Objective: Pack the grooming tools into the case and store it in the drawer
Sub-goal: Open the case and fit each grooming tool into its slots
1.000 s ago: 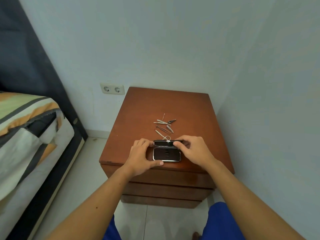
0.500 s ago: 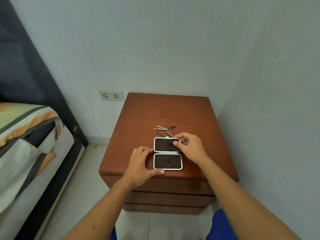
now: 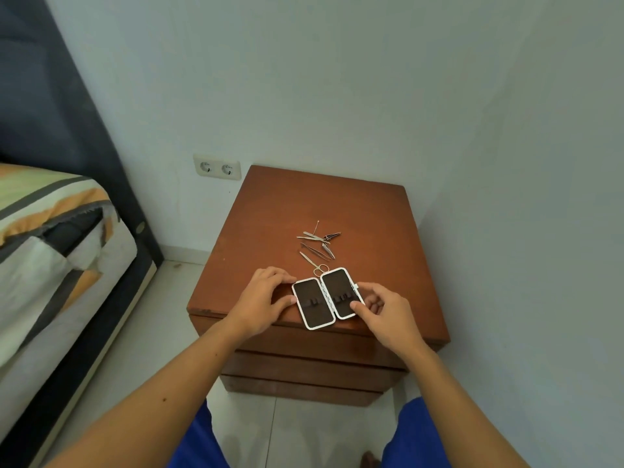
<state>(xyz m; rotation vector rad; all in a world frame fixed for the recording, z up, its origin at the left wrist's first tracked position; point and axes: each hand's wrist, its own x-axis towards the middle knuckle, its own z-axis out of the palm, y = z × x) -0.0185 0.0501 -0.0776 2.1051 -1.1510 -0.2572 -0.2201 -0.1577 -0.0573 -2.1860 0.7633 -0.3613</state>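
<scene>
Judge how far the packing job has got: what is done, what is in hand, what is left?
Done: the case lies open flat near the nightstand's front edge, both halves empty. In hand: the left hand and right hand touch its two sides. Left: the grooming tools lie loose behind it; all need packing, then the case goes into a drawer, all shut.

No text, label, brand, number or sign can be read anywhere in this view. The open case [image 3: 327,298] between the hands shows only plain dark lining and a pale rim, and the metal tools [image 3: 317,246] beyond the hands are too small to show any marking.
</scene>
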